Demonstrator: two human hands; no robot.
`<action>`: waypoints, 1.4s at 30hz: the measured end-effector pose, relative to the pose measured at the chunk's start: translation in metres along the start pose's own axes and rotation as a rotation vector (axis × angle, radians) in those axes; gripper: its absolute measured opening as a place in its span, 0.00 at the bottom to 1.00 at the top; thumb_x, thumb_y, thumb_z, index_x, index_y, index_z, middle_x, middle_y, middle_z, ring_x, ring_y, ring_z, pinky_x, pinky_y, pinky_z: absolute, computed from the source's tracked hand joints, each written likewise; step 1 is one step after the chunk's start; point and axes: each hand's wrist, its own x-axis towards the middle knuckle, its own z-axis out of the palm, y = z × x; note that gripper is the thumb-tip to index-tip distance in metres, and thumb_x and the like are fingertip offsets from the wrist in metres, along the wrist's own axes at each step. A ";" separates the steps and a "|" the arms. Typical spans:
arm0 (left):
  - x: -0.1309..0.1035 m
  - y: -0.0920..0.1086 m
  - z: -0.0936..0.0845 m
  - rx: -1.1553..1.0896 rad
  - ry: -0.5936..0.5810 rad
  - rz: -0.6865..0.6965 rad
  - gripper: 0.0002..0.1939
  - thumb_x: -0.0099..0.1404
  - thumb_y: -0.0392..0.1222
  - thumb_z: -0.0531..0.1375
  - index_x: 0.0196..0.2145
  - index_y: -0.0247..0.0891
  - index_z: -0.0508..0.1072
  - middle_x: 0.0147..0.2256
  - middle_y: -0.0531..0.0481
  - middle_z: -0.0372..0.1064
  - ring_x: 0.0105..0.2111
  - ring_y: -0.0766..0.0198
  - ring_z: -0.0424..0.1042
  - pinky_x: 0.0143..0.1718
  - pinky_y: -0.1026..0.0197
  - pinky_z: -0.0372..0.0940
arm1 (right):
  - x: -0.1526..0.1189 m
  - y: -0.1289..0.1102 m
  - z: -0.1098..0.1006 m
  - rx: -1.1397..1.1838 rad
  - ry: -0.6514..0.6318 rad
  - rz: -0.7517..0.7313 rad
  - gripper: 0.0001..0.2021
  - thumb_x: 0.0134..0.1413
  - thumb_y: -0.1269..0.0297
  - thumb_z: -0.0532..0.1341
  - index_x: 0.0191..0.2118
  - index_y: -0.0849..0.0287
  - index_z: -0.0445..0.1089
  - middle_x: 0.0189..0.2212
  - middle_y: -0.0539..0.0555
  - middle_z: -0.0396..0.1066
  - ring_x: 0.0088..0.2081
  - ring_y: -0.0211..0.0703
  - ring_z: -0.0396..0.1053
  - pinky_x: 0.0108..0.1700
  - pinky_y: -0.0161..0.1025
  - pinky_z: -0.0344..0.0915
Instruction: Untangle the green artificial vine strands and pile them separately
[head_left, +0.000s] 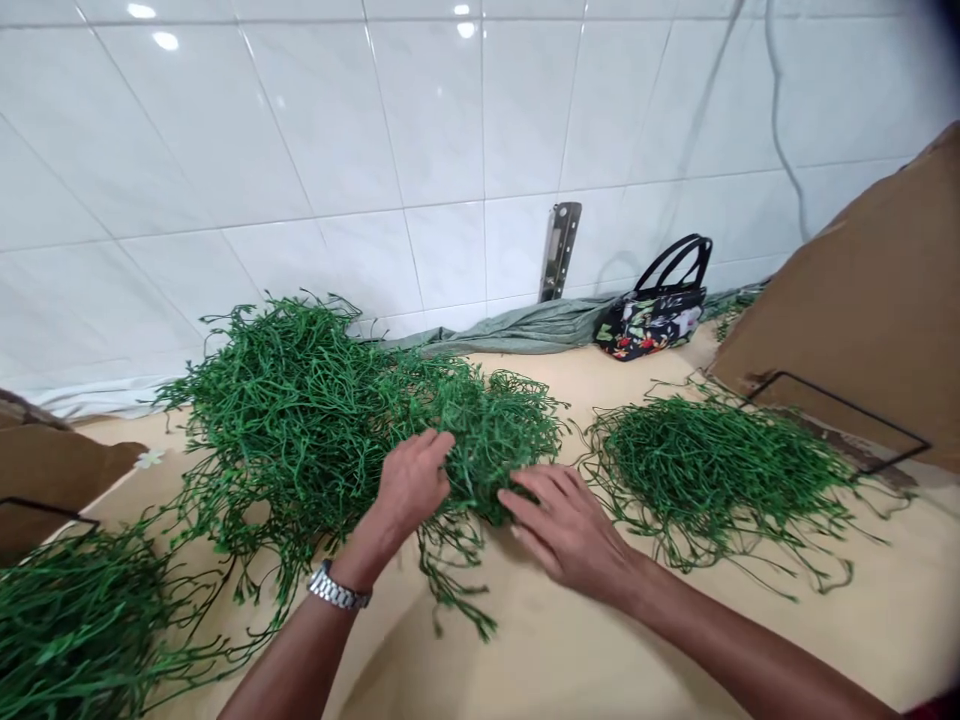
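Between my hands is a small tangled bunch of green artificial plant stems, slightly blurred. My left hand, with a metal watch on its wrist, has its fingers curled closed on stems at the bunch's left side. At the near right edge, my right hand bends its fingers in and pinches stems; its fingertips are partly hidden in the green. A larger heap of the same stems adjoins the bunch on the left. Some loose stems trail toward me over the pale tabletop.
Another pile of green stems lies at right, and one more at lower left. Brown cardboard stands at right, with a black wire frame. A floral handbag and a metal strip stand by the tiled wall.
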 end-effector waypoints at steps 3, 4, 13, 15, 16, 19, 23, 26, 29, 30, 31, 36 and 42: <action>0.022 -0.022 -0.024 0.057 0.248 -0.015 0.16 0.53 0.26 0.50 0.36 0.38 0.70 0.34 0.49 0.69 0.36 0.60 0.68 0.37 0.62 0.62 | 0.015 0.011 0.020 0.035 -0.140 0.021 0.20 0.54 0.66 0.54 0.53 0.59 0.59 0.48 0.61 0.63 0.45 0.48 0.61 0.45 0.45 0.63; 0.030 -0.028 -0.035 0.068 0.336 -0.004 0.16 0.54 0.27 0.50 0.37 0.38 0.71 0.34 0.49 0.69 0.37 0.61 0.68 0.38 0.62 0.62 | 0.024 0.013 0.027 0.054 -0.149 0.000 0.21 0.55 0.65 0.54 0.55 0.60 0.57 0.48 0.61 0.62 0.45 0.48 0.61 0.46 0.45 0.62; 0.065 -0.078 -0.104 0.192 0.877 0.010 0.15 0.60 0.30 0.51 0.41 0.36 0.73 0.37 0.49 0.70 0.37 0.65 0.67 0.40 0.61 0.62 | 0.139 0.043 0.056 -0.025 -0.148 0.174 0.16 0.63 0.60 0.44 0.50 0.58 0.62 0.42 0.56 0.66 0.44 0.41 0.62 0.48 0.37 0.56; 0.058 -0.099 -0.097 0.212 0.832 -0.068 0.19 0.57 0.29 0.52 0.45 0.37 0.71 0.38 0.49 0.70 0.37 0.64 0.67 0.40 0.62 0.62 | 0.144 0.058 0.066 -0.075 -0.230 0.229 0.16 0.63 0.61 0.44 0.43 0.60 0.66 0.39 0.56 0.69 0.42 0.41 0.63 0.47 0.37 0.55; 0.053 -0.110 -0.091 0.231 0.791 -0.117 0.20 0.56 0.29 0.52 0.46 0.37 0.71 0.38 0.49 0.70 0.37 0.64 0.67 0.39 0.62 0.62 | 0.142 0.064 0.072 -0.090 -0.253 0.250 0.16 0.63 0.62 0.44 0.40 0.60 0.68 0.37 0.56 0.70 0.41 0.42 0.64 0.45 0.38 0.55; 0.032 -0.137 -0.067 0.334 0.582 -0.246 0.18 0.55 0.30 0.52 0.43 0.36 0.72 0.36 0.48 0.71 0.34 0.61 0.68 0.35 0.62 0.61 | 0.125 0.082 0.083 -0.142 -0.306 0.292 0.14 0.61 0.65 0.48 0.36 0.62 0.69 0.35 0.58 0.70 0.40 0.44 0.65 0.41 0.38 0.54; 0.009 -0.150 -0.036 0.435 0.373 -0.227 0.19 0.56 0.31 0.51 0.44 0.38 0.71 0.35 0.47 0.72 0.36 0.57 0.67 0.36 0.58 0.58 | 0.094 0.104 0.080 -0.235 -0.377 0.336 0.11 0.58 0.66 0.51 0.36 0.62 0.70 0.35 0.59 0.70 0.40 0.45 0.64 0.39 0.39 0.51; 0.000 -0.146 -0.024 0.455 0.320 -0.212 0.19 0.56 0.31 0.50 0.44 0.39 0.70 0.36 0.45 0.72 0.37 0.55 0.67 0.37 0.55 0.56 | 0.074 0.118 0.069 -0.313 -0.428 0.391 0.10 0.55 0.68 0.53 0.34 0.62 0.71 0.35 0.61 0.70 0.40 0.45 0.64 0.39 0.39 0.50; -0.003 -0.141 -0.021 0.439 0.295 -0.175 0.19 0.57 0.31 0.49 0.44 0.39 0.70 0.36 0.44 0.71 0.38 0.53 0.66 0.39 0.53 0.54 | 0.059 0.130 0.057 -0.378 -0.451 0.443 0.11 0.55 0.68 0.52 0.35 0.62 0.71 0.35 0.61 0.70 0.41 0.47 0.63 0.39 0.41 0.48; -0.004 -0.140 -0.020 0.439 0.285 -0.165 0.18 0.57 0.31 0.49 0.43 0.39 0.71 0.35 0.44 0.71 0.38 0.53 0.65 0.40 0.52 0.54 | 0.056 0.133 0.054 -0.397 -0.452 0.458 0.12 0.56 0.68 0.51 0.35 0.62 0.71 0.35 0.62 0.70 0.41 0.48 0.63 0.39 0.42 0.48; -0.005 -0.139 -0.020 0.443 0.276 -0.161 0.18 0.57 0.31 0.49 0.42 0.39 0.71 0.35 0.44 0.71 0.38 0.53 0.65 0.40 0.52 0.53 | 0.053 0.136 0.051 -0.415 -0.451 0.474 0.13 0.57 0.68 0.50 0.36 0.62 0.71 0.36 0.62 0.70 0.41 0.49 0.63 0.40 0.42 0.48; -0.005 -0.129 -0.022 0.433 0.255 -0.158 0.15 0.57 0.31 0.49 0.37 0.39 0.72 0.33 0.43 0.70 0.38 0.52 0.64 0.43 0.49 0.52 | 0.054 0.139 0.041 -0.464 -0.445 0.512 0.13 0.57 0.66 0.50 0.35 0.62 0.72 0.36 0.63 0.71 0.42 0.50 0.63 0.41 0.44 0.47; -0.003 -0.108 -0.033 0.349 0.277 -0.146 0.16 0.54 0.31 0.51 0.39 0.39 0.72 0.36 0.42 0.70 0.40 0.51 0.63 0.48 0.46 0.51 | 0.078 0.104 0.010 -0.410 -0.294 0.402 0.12 0.56 0.65 0.51 0.41 0.56 0.70 0.39 0.57 0.70 0.44 0.48 0.62 0.46 0.43 0.48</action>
